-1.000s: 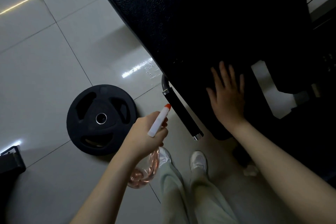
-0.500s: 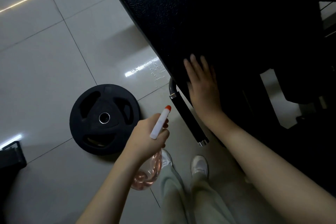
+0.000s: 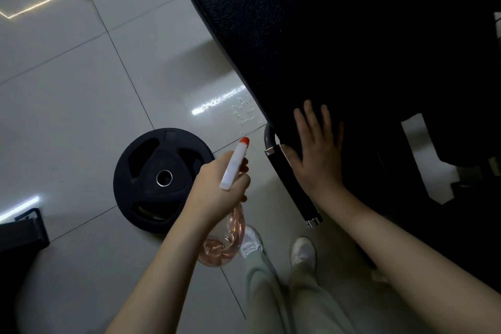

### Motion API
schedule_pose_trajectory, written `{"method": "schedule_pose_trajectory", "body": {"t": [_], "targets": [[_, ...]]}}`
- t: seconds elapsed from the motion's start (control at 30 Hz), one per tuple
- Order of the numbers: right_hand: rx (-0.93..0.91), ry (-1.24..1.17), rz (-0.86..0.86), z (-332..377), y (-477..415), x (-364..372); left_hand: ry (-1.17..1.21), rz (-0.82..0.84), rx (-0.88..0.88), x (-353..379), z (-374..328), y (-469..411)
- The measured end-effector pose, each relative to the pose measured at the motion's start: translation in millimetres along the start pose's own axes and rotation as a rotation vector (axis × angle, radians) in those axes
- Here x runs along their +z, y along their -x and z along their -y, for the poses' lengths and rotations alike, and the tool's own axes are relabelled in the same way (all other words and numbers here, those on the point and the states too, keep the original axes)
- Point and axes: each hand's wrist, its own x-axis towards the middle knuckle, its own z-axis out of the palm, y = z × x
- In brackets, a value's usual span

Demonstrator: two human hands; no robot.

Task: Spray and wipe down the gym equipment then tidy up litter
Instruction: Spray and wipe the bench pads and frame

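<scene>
A black padded bench (image 3: pixel 311 35) fills the upper right of the head view. My right hand (image 3: pixel 315 149) lies flat on its near left edge, fingers straight and spread; no cloth shows under it. My left hand (image 3: pixel 221 187) grips a spray bottle (image 3: pixel 234 163) with a white head and orange nozzle tip, its clear body (image 3: pixel 225 241) holding pinkish liquid hanging below my fist. The nozzle points toward the bench.
A black weight plate (image 3: pixel 160 179) lies on the pale tiled floor left of my left hand. A black foam-covered handle bar (image 3: pixel 291 184) juts from the bench frame beside my right wrist. A dark object (image 3: pixel 19 236) sits at the left edge. My white shoes (image 3: pixel 302 251) stand below.
My right hand slid left across the bench pad to its edge, then slightly back right. The left hand kept its grip on the spray bottle and barely moved.
</scene>
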Motion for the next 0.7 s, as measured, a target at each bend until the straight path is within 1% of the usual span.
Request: {"method": "schedule_pose_trajectory", "body": {"t": [0.07, 0.13, 0.2, 0.23, 0.27, 0.33, 0.37, 0.4, 0.43, 0.47, 0.53, 0.57, 0.6, 0.63, 0.67, 0.7], "targets": [[-0.015, 0.0, -0.016, 8.5, -19.5, -0.5, 0.006, 0.001, -0.014, -0.4, 1.3, -0.1], [-0.107, 0.017, -0.031, 19.5, -43.6, -2.1, -0.008, 0.007, -0.03, 0.6, 3.8, 0.8], [-0.179, 0.003, -0.084, 30.7, -74.3, -8.9, 0.001, 0.018, -0.046, 3.7, 5.4, 1.8], [-0.164, -0.033, -0.082, 36.7, -90.6, -13.3, 0.015, 0.018, -0.055, 4.2, 6.3, 2.5], [-0.103, -0.079, -0.076, 40.9, -105.2, -17.7, 0.027, 0.021, -0.067, 5.3, 7.0, 3.0], [0.098, -0.169, -0.112, 45.9, -123.0, -22.8, 0.032, 0.028, -0.079, 6.6, 6.7, 3.6], [0.171, -0.17, -0.13, 48.1, -122.1, -23.0, 0.031, 0.029, -0.08, 6.5, 6.3, 4.0], [0.176, -0.141, -0.15, 49.2, -116.6, -21.4, 0.036, 0.028, -0.076, 6.0, 4.6, 3.5], [0.105, -0.119, -0.159, 50.2, -105.7, -19.0, 0.04, 0.027, -0.07, 6.0, 3.8, 4.0], [-0.029, -0.101, -0.139, 48.6, -95.1, -17.7, 0.043, 0.027, -0.061, 5.1, 2.0, 3.6], [-0.32, -0.056, -0.02, 33.1, -91.9, -21.1, 0.048, 0.022, -0.046, 2.5, 1.1, 1.6], [-0.422, -0.032, 0.041, 23.1, -102.0, -26.6, 0.049, 0.018, -0.039, 1.5, 1.0, 0.8], [-0.487, 0.011, 0.062, 15.3, -115.1, -31.2, 0.047, 0.012, -0.032, 1.3, 0.6, -0.1], [-0.515, 0.054, 0.054, 10.8, -128.0, -34.1, 0.048, 0.005, -0.024, 1.6, -0.3, -1.1], [-0.497, 0.076, 0.043, 8.7, -139.1, -37.9, 0.051, -0.003, -0.02, 2.6, -1.6, -2.5], [-0.429, 0.068, 0.022, 9.0, -146.5, -40.8, 0.052, -0.011, -0.017, 2.5, -2.6, -3.0]]}}
